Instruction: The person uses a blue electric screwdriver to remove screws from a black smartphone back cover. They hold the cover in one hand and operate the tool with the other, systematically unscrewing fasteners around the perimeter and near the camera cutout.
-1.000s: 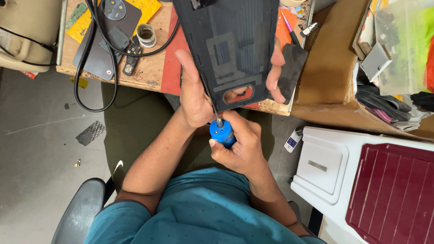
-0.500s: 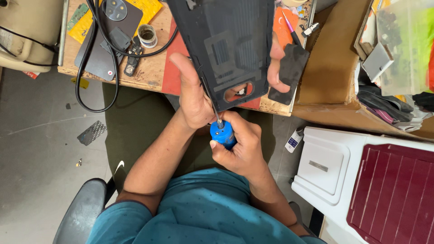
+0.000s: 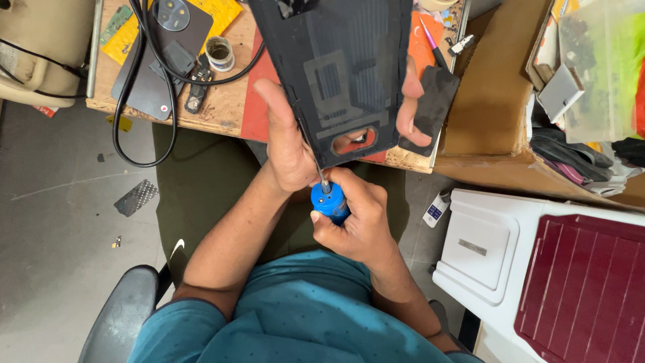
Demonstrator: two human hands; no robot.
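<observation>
Back panel: I hold a large dark device back panel (image 3: 336, 74) upright over the desk edge, at 12 o'clock from my chest. It has a rounded cut-out near its lower edge.
Left hand: My left hand (image 3: 289, 144) is wrapped around the panel's lower left edge, thumb pointing up along the side at 11 o'clock, fingers reaching behind and showing again at the right edge. Grip is closed on the panel.
Right hand: My right hand (image 3: 356, 225) is curled tight around the blue-handled screwdriver (image 3: 329, 199), at 6 o'clock from the panel. The thin shaft runs up toward 11 o'clock and meets the panel's lower left corner.
Arm pose: Both forearms rise from my lap and converge below the panel; the left comes from 7 o'clock, the right from 5 o'clock.
Desk: The wooden desk (image 3: 228, 107) lies behind the panel. A red mat (image 3: 259, 107) sits on it, partly covered.
Phone: A dark phone (image 3: 158, 60) lies face down at 10 o'clock, with a black cable (image 3: 127, 94) looped over it.
Small tub: A small round tub (image 3: 219, 52) stands beside the phone; I cannot tell its contents.
Cardboard box: A cardboard box (image 3: 494, 101) sits at 2 o'clock, with mixed items beside it.
</observation>
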